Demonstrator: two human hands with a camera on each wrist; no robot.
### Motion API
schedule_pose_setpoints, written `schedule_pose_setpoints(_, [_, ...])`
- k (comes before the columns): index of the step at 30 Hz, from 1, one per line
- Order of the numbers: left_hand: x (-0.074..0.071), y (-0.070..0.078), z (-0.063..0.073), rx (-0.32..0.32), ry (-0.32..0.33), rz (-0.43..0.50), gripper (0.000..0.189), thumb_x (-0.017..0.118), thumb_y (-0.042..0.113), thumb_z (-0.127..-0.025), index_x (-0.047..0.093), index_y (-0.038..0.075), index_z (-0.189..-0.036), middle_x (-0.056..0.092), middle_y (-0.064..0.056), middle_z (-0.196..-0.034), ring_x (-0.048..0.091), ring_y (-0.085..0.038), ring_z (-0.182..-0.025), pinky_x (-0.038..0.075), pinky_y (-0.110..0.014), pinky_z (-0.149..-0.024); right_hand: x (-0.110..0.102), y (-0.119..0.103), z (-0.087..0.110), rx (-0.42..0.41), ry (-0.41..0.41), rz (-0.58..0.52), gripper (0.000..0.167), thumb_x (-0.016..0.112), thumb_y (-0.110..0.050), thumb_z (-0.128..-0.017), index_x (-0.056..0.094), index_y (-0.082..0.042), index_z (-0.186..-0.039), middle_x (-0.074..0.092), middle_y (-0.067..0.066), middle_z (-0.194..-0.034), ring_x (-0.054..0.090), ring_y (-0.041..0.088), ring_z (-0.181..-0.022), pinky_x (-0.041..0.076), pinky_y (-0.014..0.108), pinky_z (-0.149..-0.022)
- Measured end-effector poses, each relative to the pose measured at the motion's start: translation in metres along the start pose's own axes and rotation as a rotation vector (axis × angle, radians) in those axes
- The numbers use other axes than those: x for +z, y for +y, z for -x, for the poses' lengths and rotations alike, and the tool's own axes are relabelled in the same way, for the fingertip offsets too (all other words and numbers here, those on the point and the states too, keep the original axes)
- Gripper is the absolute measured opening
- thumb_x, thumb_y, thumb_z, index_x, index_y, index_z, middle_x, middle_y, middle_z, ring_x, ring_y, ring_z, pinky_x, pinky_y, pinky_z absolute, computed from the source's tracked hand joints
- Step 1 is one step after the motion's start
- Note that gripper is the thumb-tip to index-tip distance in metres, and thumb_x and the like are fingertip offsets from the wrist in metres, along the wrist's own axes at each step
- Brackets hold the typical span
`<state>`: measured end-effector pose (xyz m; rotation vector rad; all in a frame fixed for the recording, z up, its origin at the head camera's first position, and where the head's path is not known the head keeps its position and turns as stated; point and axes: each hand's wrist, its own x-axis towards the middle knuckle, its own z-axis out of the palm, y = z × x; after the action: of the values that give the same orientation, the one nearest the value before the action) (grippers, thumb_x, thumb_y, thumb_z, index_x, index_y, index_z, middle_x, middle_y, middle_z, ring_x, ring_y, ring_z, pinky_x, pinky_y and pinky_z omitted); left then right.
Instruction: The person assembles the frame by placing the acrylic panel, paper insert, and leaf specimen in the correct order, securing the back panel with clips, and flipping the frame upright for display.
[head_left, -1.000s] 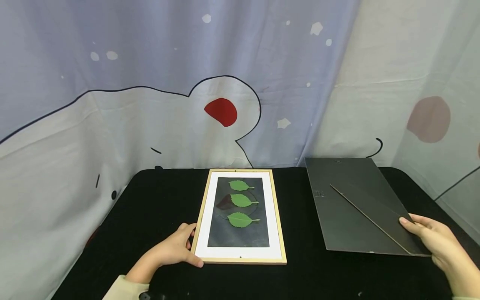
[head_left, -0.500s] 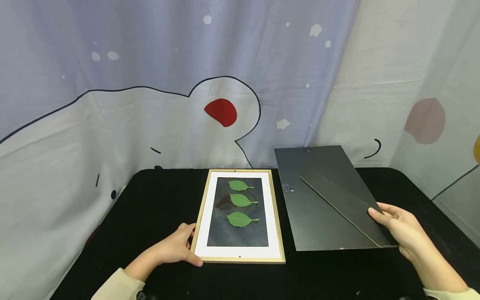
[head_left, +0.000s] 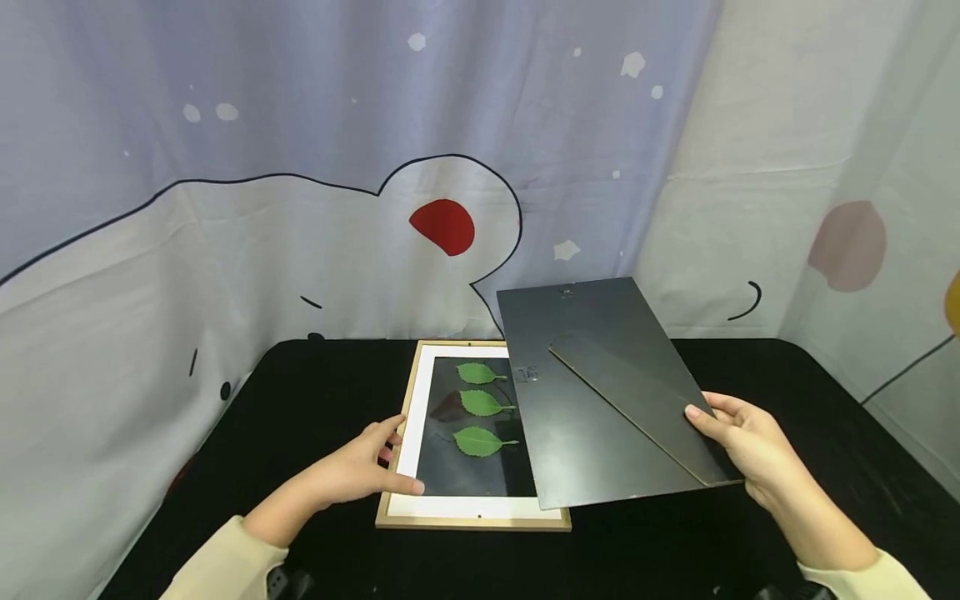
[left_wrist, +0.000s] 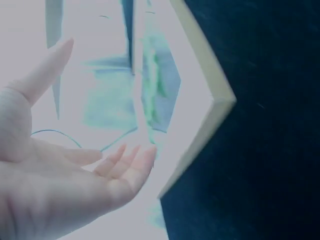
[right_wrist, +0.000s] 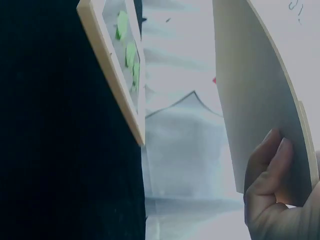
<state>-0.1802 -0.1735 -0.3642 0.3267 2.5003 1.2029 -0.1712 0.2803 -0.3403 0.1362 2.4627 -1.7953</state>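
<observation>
A picture frame (head_left: 472, 523) with a light wooden border and white mat lies on the table. Three green leaves (head_left: 478, 442) show on its dark centre. At its lower left, my left hand (head_left: 352, 471) hovers with thumb and fingers spread, and in the left wrist view it holds nothing. My right hand (head_left: 753, 454) grips the lower right edge of a black backing board (head_left: 555, 433), thumb on top, fingers (right_wrist: 267, 165) beneath. That board is raised and tilted, hiding the frame's right side in the head view. A stand flap (head_left: 637, 392) and small metal hangers are on its upper face.
A black cloth (head_left: 322, 392) covers the table. Behind it hangs a pale blue and white curtain (head_left: 300, 100) with printed shapes, which continues round the right side.
My right hand has carried the backing board left and up, from the table's right side to partly over the frame. My left hand has lifted off the frame's corner, fingers spreading.
</observation>
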Motion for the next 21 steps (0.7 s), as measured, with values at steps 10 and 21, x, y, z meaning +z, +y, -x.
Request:
schedule_pose_setpoints(10, [0.011,0.017,-0.004,0.125,0.118,0.358,0.078,0.066,0.027,-0.092,0.020,0.006,-0.152,0.050,-0.018,-0.133,0.053,-0.028,-0.121,0.047,-0.041,-0.096,0.028,-0.016,-0.004,-0.028,-0.020,-0.032,0.063,0.056,-0.026,-0.099,0.028,0.011,-0.143,0.067,-0.017,-0.094,0.066,0.003,-0.076,0.055,0.028,-0.066])
schedule_pose_setpoints(21, [0.026,0.032,-0.013,0.160,0.135,0.629,0.069,0.055,0.020,-0.099,0.015,0.004,-0.153,0.049,-0.026,-0.135,0.059,-0.031,-0.116,0.052,-0.039,-0.088,0.059,-0.027,-0.009,-0.035,-0.009,-0.069,0.061,0.057,-0.024,-0.098,0.032,0.008,-0.142,0.069,-0.001,-0.107,0.066,0.004,-0.081,0.054,0.026,-0.071])
